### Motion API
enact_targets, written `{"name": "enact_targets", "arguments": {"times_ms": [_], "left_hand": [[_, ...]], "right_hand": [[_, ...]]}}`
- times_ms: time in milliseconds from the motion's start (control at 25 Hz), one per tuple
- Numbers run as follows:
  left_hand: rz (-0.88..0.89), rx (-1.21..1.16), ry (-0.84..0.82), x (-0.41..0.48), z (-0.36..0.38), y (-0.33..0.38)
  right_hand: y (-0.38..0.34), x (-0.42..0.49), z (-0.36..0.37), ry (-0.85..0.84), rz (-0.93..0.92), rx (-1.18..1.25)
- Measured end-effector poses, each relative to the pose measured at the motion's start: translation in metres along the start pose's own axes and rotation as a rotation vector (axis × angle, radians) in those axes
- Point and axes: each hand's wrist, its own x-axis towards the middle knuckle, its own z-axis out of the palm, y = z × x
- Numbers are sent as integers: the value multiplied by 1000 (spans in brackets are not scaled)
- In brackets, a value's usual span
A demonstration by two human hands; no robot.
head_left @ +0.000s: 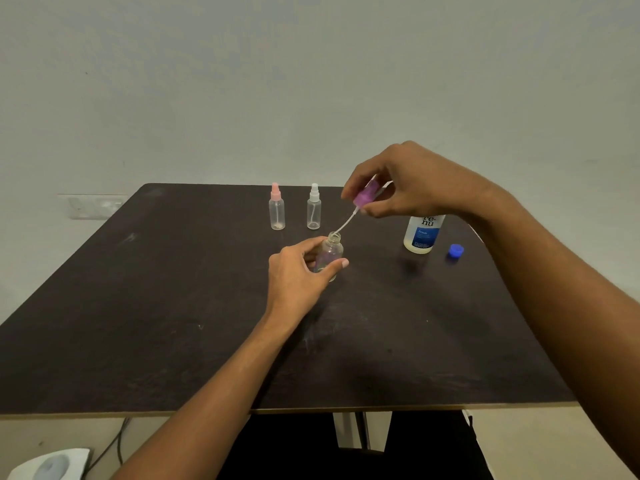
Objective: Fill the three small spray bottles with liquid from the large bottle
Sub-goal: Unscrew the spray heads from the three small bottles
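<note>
Left hand (298, 271): grip clamped round the open spray bottle (330, 252), thumb across its front, fingers behind.
Open spray bottle: clear, upright or nearly so, mid-surface, neck bare; base hidden by the hand, so contact with the surface cannot be told. Liquid level cannot be told.
Right hand (408, 183): raised above and right of that bottle, grip pinched on the purple spray head (365, 195).
Purple spray head: tilted, off the bottle; its thin dip tube (344, 225) slants down-left, tip at the bottle's neck.
Pink-topped bottle (277, 209): upright, capped, near the far edge.
White-topped bottle (313, 209): upright, capped, just right of the pink one, apart from it.
Large bottle (420, 235): white with blue label, upright at right; top hidden behind the right hand.
Blue cap (455, 251): lying just right of the large bottle.
Surface (173, 306): dark, scuffed.
</note>
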Motion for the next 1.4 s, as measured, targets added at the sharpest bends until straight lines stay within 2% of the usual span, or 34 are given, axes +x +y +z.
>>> {"name": "enact_targets", "arguments": {"times_ms": [200, 400, 600, 1040, 1400], "left_hand": [[6, -7, 19, -2, -4, -4], [-19, -51, 21, -3, -7, -8], [-28, -65, 21, -1, -9, -14], [-65, -28, -33, 27, 13, -26], [-109, 16, -71, 35, 28, -39]], "right_hand": [[18, -20, -7, 106, 143, 143], [26, -52, 36, 406, 338, 474], [24, -62, 79, 529, 443, 539], [39, -33, 153, 356, 517, 362], [45, -31, 185, 258, 590, 371]]}}
